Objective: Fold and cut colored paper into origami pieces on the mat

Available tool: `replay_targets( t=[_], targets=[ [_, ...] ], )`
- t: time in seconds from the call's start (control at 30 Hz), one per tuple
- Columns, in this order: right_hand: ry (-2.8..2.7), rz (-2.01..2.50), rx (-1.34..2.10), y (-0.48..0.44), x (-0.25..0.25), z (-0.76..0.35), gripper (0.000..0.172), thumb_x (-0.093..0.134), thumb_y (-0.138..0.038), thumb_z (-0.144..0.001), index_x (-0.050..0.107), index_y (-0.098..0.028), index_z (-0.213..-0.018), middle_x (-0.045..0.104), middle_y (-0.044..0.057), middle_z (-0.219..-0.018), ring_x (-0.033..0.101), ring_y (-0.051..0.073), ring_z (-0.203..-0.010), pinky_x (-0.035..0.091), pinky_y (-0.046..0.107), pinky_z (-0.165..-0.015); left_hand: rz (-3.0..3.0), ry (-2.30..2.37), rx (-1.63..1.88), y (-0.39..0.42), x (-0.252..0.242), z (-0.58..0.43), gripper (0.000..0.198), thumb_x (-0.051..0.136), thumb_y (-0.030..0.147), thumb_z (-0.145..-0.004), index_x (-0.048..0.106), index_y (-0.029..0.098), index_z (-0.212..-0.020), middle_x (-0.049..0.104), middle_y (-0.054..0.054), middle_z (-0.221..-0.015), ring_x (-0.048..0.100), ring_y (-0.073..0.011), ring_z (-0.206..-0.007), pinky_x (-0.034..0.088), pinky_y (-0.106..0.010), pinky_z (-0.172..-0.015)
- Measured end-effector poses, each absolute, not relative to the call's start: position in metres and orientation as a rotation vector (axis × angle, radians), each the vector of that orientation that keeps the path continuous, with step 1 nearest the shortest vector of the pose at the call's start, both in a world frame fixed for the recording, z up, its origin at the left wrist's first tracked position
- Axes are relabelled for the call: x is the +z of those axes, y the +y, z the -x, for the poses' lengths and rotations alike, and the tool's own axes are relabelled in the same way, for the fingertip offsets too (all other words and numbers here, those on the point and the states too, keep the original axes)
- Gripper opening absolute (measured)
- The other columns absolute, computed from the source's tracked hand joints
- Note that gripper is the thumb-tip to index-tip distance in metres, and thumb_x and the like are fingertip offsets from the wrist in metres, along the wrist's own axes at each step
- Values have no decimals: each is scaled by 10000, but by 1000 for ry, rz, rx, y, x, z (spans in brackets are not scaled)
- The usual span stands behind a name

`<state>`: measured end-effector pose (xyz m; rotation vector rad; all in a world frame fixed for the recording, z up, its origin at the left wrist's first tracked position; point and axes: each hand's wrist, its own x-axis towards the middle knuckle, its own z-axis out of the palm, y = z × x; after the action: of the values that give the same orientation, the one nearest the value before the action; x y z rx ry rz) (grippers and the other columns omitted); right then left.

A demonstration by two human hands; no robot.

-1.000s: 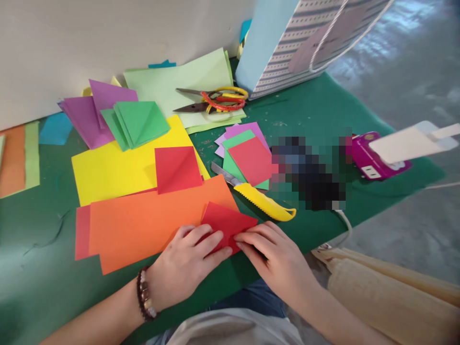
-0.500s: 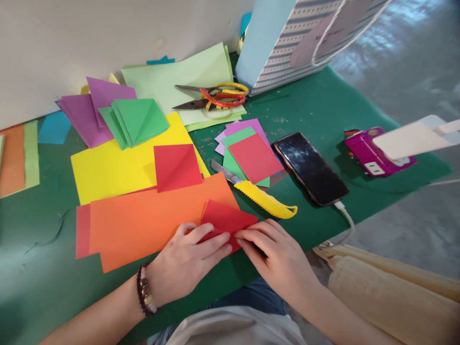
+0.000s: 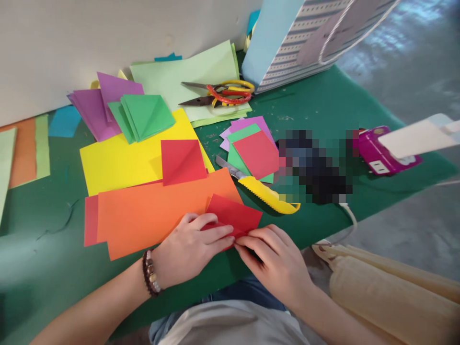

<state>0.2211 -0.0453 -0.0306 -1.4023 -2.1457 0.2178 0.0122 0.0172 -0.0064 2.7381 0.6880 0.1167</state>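
A red sheet of paper (image 3: 233,213), partly folded, lies near the table's front edge over the corner of an orange sheet (image 3: 154,206). My left hand (image 3: 196,244) presses on its left part, fingers closed together over the paper. The lower right corner of the paper is pinched by my right hand (image 3: 271,254), its fingertips close to those of the left. Both hands hide the paper's lower edge. Just beyond, a folded red square (image 3: 183,160) rests across yellow paper (image 3: 118,165). A yellow-handled knife (image 3: 268,193) lies to the right of the orange sheet.
Folded green papers (image 3: 149,115) and purple papers (image 3: 93,110) stand behind the yellow sheet. Scissors (image 3: 226,96) lie on pale green paper (image 3: 158,76). Small coloured squares (image 3: 257,151), a pixelated dark object (image 3: 316,167), a purple box (image 3: 384,153) and a paper bag (image 3: 283,48) occupy the right side.
The view has shifted slightly, moving the table things a little to the right and up. The red paper's raised flap lies somewhat more opened out; both hands stay on it.
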Motion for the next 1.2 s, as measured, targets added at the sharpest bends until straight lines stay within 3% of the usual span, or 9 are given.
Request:
replay_targets(
  t=[0.53,1.2],
  targets=[
    [-2174,1359,35,-52,-37,-212,116,618,-99,-828,609,-198,-767,595,13,-671,505,143,-620,422,293,-605,-2709,693,138,17,-10,-9,333,437,208,-985,557,227,-1296,594,-27,-1315,446,-196,-1220,398,-331,-922],
    [-1973,1396,322,-52,-36,-208,132,599,-92,-832,625,-220,-850,619,26,-735,572,153,-680,483,292,-625,-2746,677,92,17,-11,-9,346,387,224,-1009,514,218,-1331,547,-24,-1363,441,-183,-1219,395,-319,-913]
  ],
)
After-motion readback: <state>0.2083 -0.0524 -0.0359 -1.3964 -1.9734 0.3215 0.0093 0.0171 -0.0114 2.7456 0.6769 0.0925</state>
